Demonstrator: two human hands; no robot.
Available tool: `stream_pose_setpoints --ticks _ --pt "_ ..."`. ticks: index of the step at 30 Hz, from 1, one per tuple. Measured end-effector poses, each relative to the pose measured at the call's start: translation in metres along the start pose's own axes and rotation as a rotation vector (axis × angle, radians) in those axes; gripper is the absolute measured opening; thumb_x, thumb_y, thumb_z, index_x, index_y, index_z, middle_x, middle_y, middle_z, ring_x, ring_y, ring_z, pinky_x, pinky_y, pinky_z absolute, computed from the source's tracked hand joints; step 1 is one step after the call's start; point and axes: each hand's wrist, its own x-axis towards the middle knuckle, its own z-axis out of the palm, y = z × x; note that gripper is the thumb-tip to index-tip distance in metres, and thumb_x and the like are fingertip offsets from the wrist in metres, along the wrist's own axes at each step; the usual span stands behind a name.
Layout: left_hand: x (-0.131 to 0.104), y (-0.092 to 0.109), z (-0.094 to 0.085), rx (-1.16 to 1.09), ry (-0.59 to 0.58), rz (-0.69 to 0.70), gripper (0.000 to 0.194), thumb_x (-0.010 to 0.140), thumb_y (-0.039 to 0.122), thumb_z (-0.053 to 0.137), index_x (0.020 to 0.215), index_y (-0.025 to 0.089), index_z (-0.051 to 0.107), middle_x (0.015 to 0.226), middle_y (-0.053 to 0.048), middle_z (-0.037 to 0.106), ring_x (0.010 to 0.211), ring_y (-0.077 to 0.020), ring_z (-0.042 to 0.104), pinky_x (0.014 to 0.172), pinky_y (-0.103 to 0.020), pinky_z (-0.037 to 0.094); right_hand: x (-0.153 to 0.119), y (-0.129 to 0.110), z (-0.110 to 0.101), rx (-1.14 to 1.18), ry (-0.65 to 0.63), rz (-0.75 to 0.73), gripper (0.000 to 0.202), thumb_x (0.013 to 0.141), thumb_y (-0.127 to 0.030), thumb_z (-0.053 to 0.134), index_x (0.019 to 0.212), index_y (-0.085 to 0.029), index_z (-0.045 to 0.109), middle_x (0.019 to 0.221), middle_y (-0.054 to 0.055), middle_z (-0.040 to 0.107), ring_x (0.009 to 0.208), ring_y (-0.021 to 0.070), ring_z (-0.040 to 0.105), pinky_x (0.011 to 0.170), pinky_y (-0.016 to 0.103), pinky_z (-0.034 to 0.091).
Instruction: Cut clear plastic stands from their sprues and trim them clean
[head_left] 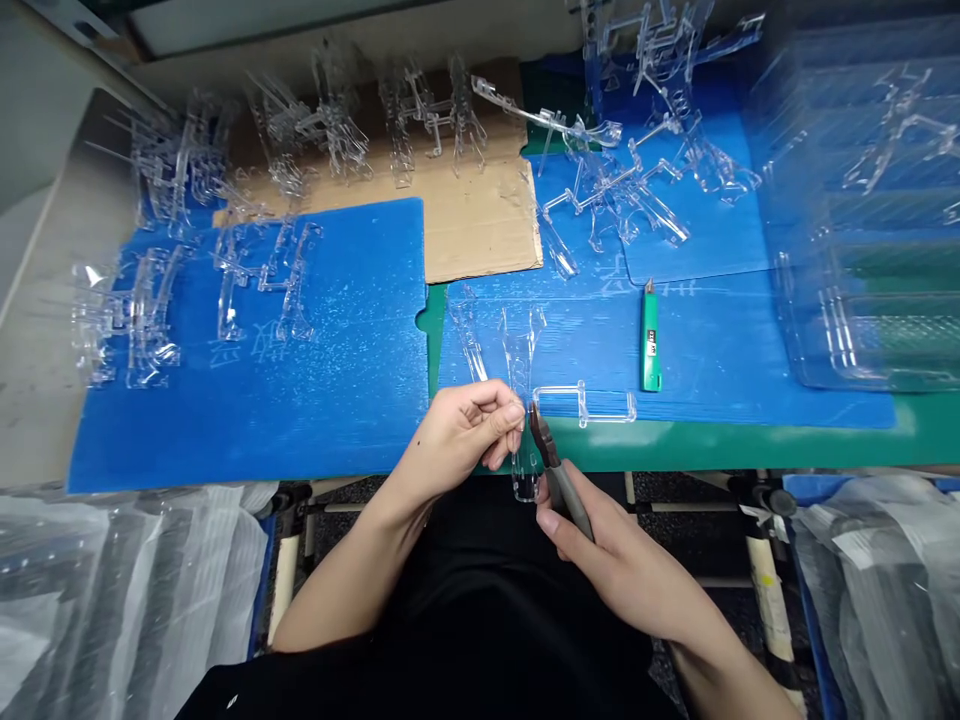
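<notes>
My left hand (476, 430) is closed, thumb against fingers, on a long clear plastic part (519, 345) held upright over the front edge of the bench. In my right hand (592, 525) is a pair of side cutters (555, 470) with grey handles. Their dark jaws touch or nearly touch the side of the clear part, beside my left fingertips. A thin clear sprue (583, 403) extends right from near the jaws; whether it is still joined there I cannot tell. Another clear piece (470, 340) lies just left of the held part.
A green utility knife (650, 340) lies on the blue sheet (720, 350) to the right. Clear moulded parts pile up at the back (622, 180) and far left (135, 320). Brown cardboard (480, 230) lies mid-bench. Clear trays (862, 340) stand far right; plastic-wrapped stacks (150, 600) flank me.
</notes>
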Motion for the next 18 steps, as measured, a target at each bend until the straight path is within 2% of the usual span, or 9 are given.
stream_pose_setpoints --ticks 6,11,15,18 --pt "0.009 -0.001 0.006 0.040 -0.040 -0.016 0.043 0.106 0.050 0.075 0.080 0.017 0.067 0.064 0.001 0.063 0.048 -0.0064 0.052 0.055 -0.021 0.043 0.000 0.009 -0.002 0.129 0.009 0.004 0.038 0.114 -0.063 0.050 0.111 -0.026 0.055 0.091 0.000 0.054 0.077 0.0174 0.049 0.073 0.034 0.046" --pt "0.025 0.002 0.014 0.089 -0.032 -0.063 0.053 0.100 0.063 0.077 0.076 0.017 0.064 0.057 0.002 0.060 0.045 -0.0078 0.049 0.050 -0.022 0.039 0.010 0.019 -0.001 0.409 0.016 -0.008 0.037 0.113 -0.062 0.056 0.108 -0.026 0.053 0.082 -0.005 0.042 0.066 0.0126 0.038 0.059 0.027 0.035" --pt "0.035 0.016 0.016 0.251 -0.013 -0.142 0.054 0.099 0.064 0.075 0.072 0.019 0.064 0.049 0.002 0.057 0.041 -0.0094 0.046 0.048 -0.023 0.036 0.018 0.023 0.002 0.613 0.027 -0.047 0.043 0.106 -0.065 0.067 0.107 -0.025 0.053 0.081 -0.007 0.041 0.062 0.0097 0.034 0.054 0.024 0.032" --pt "0.041 0.027 0.013 0.501 0.065 -0.165 0.052 0.102 0.060 0.073 0.070 0.020 0.063 0.048 0.001 0.059 0.044 -0.0128 0.052 0.054 -0.026 0.042 0.015 0.029 0.002 0.689 0.029 -0.058 0.045 0.105 -0.065 0.069 0.104 -0.024 0.051 0.082 -0.007 0.041 0.062 0.0084 0.030 0.054 0.023 0.028"
